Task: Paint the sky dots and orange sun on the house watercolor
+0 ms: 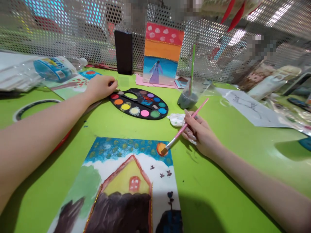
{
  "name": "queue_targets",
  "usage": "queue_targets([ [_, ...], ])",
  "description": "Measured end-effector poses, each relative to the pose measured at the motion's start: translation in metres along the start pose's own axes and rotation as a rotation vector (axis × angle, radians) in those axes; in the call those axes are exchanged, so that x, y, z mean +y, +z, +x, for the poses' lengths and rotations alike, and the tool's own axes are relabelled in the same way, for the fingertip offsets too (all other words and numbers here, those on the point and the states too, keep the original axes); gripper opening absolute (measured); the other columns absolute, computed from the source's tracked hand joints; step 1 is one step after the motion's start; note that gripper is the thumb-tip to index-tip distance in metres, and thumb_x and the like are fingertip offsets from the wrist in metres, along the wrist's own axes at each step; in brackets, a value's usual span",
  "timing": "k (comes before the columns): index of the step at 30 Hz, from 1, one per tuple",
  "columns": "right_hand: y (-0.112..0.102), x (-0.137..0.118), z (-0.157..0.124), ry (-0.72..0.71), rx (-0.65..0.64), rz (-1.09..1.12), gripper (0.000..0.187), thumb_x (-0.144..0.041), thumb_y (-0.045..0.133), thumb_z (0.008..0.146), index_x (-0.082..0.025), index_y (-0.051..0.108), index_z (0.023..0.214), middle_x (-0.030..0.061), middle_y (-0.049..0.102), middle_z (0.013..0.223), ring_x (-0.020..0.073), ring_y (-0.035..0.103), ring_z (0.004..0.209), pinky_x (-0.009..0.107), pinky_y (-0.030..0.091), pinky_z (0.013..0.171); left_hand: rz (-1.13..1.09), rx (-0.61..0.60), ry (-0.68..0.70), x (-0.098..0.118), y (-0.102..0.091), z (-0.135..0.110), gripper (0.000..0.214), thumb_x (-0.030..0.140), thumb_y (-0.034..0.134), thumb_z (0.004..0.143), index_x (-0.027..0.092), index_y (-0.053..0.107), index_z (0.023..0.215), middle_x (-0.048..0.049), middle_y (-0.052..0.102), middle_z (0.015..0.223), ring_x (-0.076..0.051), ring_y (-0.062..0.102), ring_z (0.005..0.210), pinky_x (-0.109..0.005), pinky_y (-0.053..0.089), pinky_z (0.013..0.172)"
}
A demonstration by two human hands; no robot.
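Note:
My right hand (200, 132) is shut on a pink paintbrush (186, 127), whose bristles, tinged with orange, touch the orange sun on a painted house picture (123, 168). That picture lies flat before me, with a yellow house, brown ground and a blue speckled sky. My left hand (100, 87) rests with curled fingers at the edge of a black watercolour palette (136, 104) holding round paint pans. A thin brown stick (92, 108) shows beneath my left wrist. Whether my left hand grips it, I cannot tell.
A plastic cup (188, 98) of grey water holds a green brush (192, 66). A white paint-stained rag (176, 119) lies beside the palette. A painted beach card (160, 53) and a black box (123, 52) stand against a perforated metal screen (73, 32) behind the green table (213, 181).

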State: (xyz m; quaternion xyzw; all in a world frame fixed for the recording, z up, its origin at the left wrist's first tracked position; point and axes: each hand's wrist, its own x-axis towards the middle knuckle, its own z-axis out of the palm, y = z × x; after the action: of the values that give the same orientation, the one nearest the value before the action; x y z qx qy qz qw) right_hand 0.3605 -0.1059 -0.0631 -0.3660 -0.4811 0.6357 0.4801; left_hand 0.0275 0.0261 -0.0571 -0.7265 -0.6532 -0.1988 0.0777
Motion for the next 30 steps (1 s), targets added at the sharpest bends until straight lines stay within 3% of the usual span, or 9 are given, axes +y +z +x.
queue_targets([
  [10,-0.0027,0.0046,-0.0025,-0.004,-0.017,-0.042,0.033,-0.042,0.068,0.084,-0.021,0.045,0.074,-0.0110,0.044,0.043,0.0020,0.033,0.032,0.015,0.026,0.033,-0.003,0.004,0.008,-0.0012,0.0007,0.0008,0.030,0.041,0.037,0.082,0.022,0.036,0.059,-0.0017,0.044,0.056,-0.017,0.048,0.063,-0.033,0.022,0.057],
  [18,-0.0001,-0.0002,-0.0023,-0.008,0.030,-0.026,0.036,-0.042,0.074,0.078,-0.021,0.046,0.071,-0.0107,0.042,0.042,0.0020,0.031,0.032,0.015,0.027,0.033,-0.027,-0.015,0.038,0.0000,-0.0019,-0.0013,0.031,0.039,0.035,0.084,0.022,0.031,0.059,0.0000,0.038,0.052,-0.015,0.047,0.063,-0.032,0.020,0.057],
  [30,-0.0011,0.0011,-0.0026,0.002,0.022,-0.021,0.032,-0.040,0.073,0.080,-0.020,0.048,0.073,-0.0102,0.043,0.042,0.0021,0.032,0.032,0.014,0.026,0.033,0.008,0.001,0.008,-0.0025,0.0008,0.0003,0.031,0.041,0.038,0.083,0.021,0.042,0.060,-0.0032,0.049,0.060,-0.017,0.048,0.063,-0.033,0.025,0.056],
])
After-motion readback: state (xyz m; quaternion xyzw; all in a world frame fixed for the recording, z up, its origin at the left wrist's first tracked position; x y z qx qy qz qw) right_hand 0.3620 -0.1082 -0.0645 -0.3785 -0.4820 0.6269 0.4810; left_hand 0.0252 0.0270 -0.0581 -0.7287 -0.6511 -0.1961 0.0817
